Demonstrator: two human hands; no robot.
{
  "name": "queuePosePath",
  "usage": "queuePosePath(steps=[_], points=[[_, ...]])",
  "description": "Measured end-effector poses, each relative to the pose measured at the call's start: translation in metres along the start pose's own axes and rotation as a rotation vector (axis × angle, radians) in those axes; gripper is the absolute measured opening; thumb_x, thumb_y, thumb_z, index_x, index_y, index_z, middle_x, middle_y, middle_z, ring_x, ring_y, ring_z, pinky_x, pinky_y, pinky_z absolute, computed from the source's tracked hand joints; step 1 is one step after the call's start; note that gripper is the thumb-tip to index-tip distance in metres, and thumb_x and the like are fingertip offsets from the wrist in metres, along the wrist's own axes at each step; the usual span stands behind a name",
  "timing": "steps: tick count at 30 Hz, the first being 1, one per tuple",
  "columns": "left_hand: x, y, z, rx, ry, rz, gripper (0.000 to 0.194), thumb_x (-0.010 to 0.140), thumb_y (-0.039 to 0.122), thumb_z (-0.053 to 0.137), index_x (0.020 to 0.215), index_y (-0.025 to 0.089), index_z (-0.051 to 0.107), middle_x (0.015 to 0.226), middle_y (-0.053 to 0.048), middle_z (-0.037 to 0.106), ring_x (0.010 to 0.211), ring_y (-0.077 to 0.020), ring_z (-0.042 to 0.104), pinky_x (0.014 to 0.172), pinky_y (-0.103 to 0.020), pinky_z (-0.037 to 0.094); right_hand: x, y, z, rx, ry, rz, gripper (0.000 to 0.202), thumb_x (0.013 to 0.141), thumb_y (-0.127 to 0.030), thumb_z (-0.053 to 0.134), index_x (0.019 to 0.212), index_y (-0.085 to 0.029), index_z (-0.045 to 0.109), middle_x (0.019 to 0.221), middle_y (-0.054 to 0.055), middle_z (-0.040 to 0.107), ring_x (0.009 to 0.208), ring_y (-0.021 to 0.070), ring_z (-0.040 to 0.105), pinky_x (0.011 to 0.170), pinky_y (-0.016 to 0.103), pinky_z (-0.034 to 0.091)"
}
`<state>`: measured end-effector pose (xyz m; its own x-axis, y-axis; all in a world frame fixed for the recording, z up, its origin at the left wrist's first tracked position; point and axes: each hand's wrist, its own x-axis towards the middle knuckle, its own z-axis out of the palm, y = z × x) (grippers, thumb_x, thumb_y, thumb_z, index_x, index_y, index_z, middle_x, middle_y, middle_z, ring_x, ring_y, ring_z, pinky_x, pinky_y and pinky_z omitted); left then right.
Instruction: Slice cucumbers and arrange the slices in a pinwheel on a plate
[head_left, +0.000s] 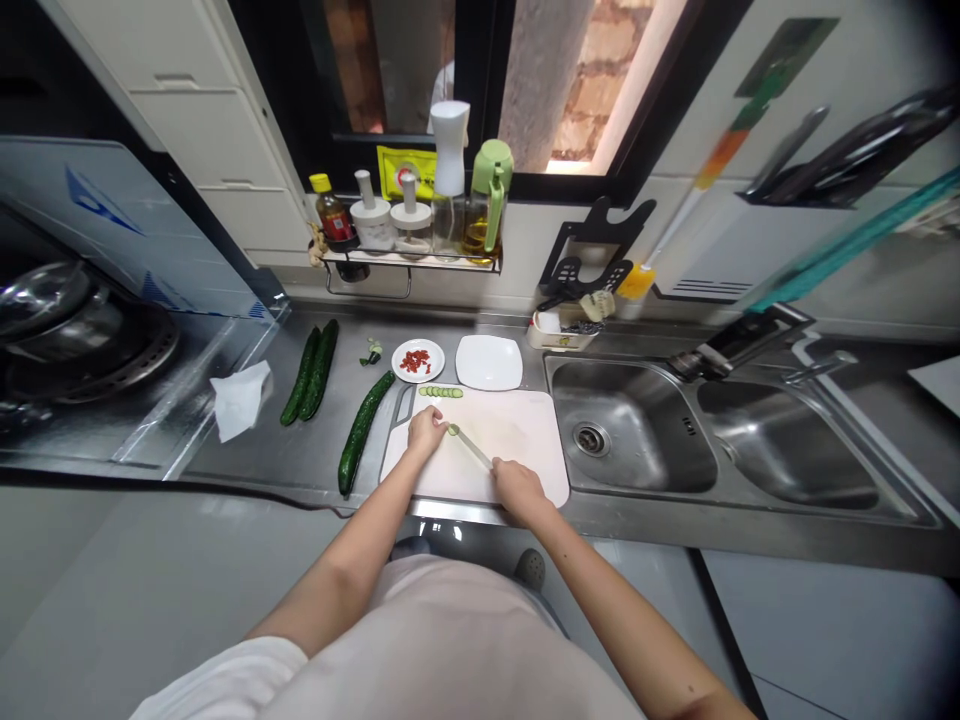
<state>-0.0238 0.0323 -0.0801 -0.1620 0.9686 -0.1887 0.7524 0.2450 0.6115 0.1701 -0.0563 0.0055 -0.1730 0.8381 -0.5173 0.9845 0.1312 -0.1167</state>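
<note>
My right hand (517,487) is wrapped round the handle of a knife, whose blade (474,449) points up and left over the white cutting board (517,420). At the blade's tip is a small cucumber slice (453,430). The fingers of my left hand (427,432) are pinched together at this slice; how much of it they grip is partly hidden. Above my left hand, a row of overlapping cucumber slices (441,392) lies along the board's far edge. A whole cucumber (364,430) rests on the counter just left of the board.
Two more cucumbers (310,372) and a crumpled white paper (241,400) lie further left. Behind the board stand a plate with red pieces (418,372) and a white plate (489,362). Right is a double sink (637,425); a seasoning rack (412,262) hangs above.
</note>
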Motion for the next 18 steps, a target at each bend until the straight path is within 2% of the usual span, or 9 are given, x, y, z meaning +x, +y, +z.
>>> queuePosePath(steps=[11, 18], points=[[-0.0009, 0.0008, -0.0011, 0.014, -0.009, -0.003, 0.015, 0.074, 0.025, 0.066, 0.087, 0.02, 0.061, 0.076, 0.0, 0.063, 0.077, -0.0156, 0.058, 0.067, -0.024, 0.037, -0.0015, -0.0007, -0.0039, -0.002, -0.036, 0.004, 0.031, 0.094, -0.021, 0.035, 0.11, -0.013, 0.059, 0.106, 0.018, 0.067, 0.1, 0.0251, 0.063, 0.076, 0.031, 0.043], [-0.0001, 0.0005, -0.001, 0.018, -0.014, -0.003, 0.016, 0.074, 0.026, 0.067, 0.087, 0.02, 0.061, 0.077, 0.0, 0.064, 0.077, -0.0154, 0.058, 0.067, -0.024, 0.037, 0.0045, 0.0015, -0.0007, -0.024, -0.002, -0.028, 0.031, 0.093, -0.018, 0.036, 0.111, -0.013, 0.06, 0.105, 0.018, 0.067, 0.101, 0.0249, 0.063, 0.077, 0.031, 0.044]])
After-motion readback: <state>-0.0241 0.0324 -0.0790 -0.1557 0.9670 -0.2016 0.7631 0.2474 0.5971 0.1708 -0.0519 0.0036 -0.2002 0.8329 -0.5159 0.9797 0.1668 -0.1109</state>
